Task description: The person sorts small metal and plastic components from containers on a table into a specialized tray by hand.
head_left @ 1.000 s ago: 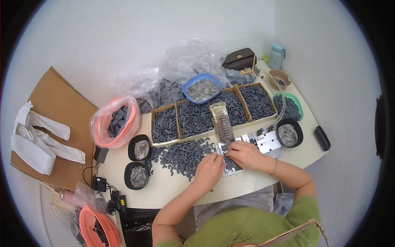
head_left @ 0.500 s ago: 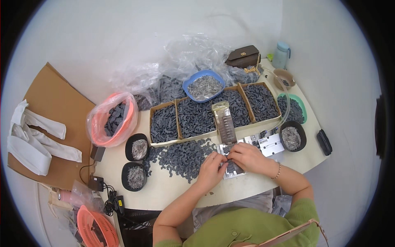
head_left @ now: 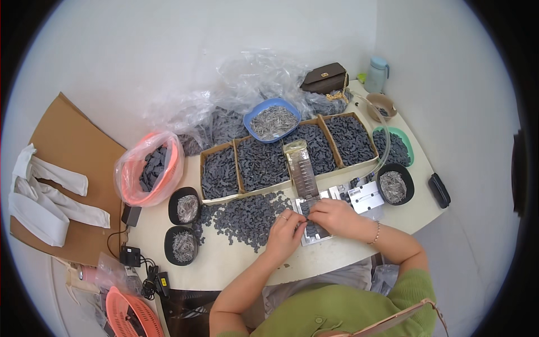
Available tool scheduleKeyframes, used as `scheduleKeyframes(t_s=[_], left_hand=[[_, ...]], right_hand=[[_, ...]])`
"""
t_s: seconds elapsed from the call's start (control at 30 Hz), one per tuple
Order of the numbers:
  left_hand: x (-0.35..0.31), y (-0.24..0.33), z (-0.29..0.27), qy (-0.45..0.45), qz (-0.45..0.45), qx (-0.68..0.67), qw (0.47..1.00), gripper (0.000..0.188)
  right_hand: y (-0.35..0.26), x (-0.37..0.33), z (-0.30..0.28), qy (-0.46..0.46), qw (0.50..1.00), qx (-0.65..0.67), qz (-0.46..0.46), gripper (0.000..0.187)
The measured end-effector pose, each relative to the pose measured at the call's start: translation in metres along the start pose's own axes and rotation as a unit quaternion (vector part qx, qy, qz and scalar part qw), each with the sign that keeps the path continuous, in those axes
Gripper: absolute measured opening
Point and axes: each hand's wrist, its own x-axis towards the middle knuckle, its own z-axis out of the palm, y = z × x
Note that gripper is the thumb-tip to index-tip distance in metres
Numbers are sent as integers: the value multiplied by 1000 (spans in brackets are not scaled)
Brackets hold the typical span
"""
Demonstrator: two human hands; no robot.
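A silver rectangular metal fixture plate point(head_left: 318, 238) lies by the near edge of the cream-coloured desk point(head_left: 227, 264), right of its middle. The left hand point(head_left: 285, 231) reaches the plate's left side, thumb and fingers drawn together at the tips; the right hand point(head_left: 337, 218) rests over the plate, its fingers bent and bunched close to the left fingertips. Whether either pinches a part cannot be told, as the fingers hide that spot.

Just beyond the hands stands a clear ribbed plastic magazine point(head_left: 303, 174). A silver metal block with dark round holes point(head_left: 365, 196) sits to the right, beside a black rounded bowl of thin metal pins point(head_left: 409, 186) toward the right edge. Left of the plate spreads a loose pile of small dark-grey pieces point(head_left: 247, 219); two black square bowls of pins point(head_left: 173, 210) stand further toward the left edge. Behind, a shallow cardboard tray with compartments point(head_left: 219, 200) holds more grey pieces, with a blue plastic bowl of pins point(head_left: 255, 133) at its far side.
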Motion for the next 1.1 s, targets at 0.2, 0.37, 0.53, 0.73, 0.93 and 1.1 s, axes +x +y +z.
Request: scheduleKeyframes(t_s=[0.2, 0.37, 0.53, 0.73, 0.93, 1.1], left_hand=[[-1, 3, -2, -1, 13, 31, 999, 12], [0, 7, -5, 8, 17, 57, 998, 15], [-1, 4, -7, 6, 3, 31, 999, 18], [-1, 4, -6, -1, 5, 25, 1000, 21], [-2, 1, -5, -11, -24, -5, 1000, 17], [0, 8, -7, -15, -15, -34, 999, 12]], right_hand=[[1, -4, -16, 8, 996, 59, 62, 29], [-13, -6, -11, 5, 999, -38, -3, 27], [-10, -8, -10, -5, 1000, -5, 22, 24], [-8, 2, -12, -19, 998, 34, 44, 19], [-8, 2, -13, -23, 996, 70, 53, 15], [-6, 2, -15, -20, 995, 86, 54, 14]])
